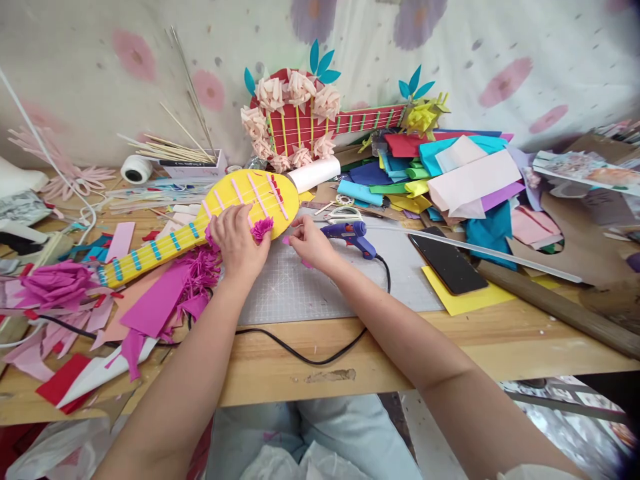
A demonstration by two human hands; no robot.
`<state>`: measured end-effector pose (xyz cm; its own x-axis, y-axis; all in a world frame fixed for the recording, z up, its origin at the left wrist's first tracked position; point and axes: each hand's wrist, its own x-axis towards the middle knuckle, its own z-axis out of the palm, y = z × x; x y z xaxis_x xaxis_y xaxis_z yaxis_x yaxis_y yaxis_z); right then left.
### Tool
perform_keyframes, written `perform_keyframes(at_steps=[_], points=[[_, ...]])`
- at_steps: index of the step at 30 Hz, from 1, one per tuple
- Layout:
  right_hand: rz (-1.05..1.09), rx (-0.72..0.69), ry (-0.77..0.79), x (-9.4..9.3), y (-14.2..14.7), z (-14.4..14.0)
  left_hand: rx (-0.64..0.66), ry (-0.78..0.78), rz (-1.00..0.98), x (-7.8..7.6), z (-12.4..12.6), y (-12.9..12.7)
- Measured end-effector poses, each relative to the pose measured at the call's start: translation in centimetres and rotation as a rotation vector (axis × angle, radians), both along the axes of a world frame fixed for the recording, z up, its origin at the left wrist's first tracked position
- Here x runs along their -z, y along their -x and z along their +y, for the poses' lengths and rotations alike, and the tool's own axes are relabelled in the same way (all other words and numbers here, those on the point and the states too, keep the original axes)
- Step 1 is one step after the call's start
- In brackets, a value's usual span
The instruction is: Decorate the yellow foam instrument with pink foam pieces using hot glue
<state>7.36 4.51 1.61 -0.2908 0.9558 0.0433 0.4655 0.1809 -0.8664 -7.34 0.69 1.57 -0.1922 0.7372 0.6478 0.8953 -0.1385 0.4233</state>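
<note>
A yellow pear-shaped craft lute lies slanted on the table, with pink strips across its body and blue bands on its neck. My left hand is closed over the lower edge of its body, the thumb beside a small magenta paper flower. More magenta paper peeks out under that hand. To the right of the body, my right hand is pinched on a small magenta paper piece, mostly hidden by the fingers. A blue glue gun lies just beyond the right hand on the grey cutting mat.
Behind stands a red craft lute with pale paper roses. Coloured paper is heaped at right, near a black phone and a wooden stick. Magenta fringed paper lies left. The gun's black cable loops along the front.
</note>
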Motion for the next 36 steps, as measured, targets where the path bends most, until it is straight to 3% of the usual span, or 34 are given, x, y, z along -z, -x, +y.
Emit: perform_keyframes(at_steps=[8, 16, 36], points=[[-0.152, 0.057, 0.037, -2.0, 2.2, 0.0, -0.004, 0.011, -0.057, 0.2, 0.2, 0.8], [-0.071, 0.101, 0.202, -1.1, 2.9, 1.2, -0.01, 0.018, -0.062, 0.4, 0.4, 1.2], [0.005, 0.09, 0.307, -0.8, 3.3, 1.8, -0.011, 0.022, -0.047, 0.4, 0.5, 1.4]])
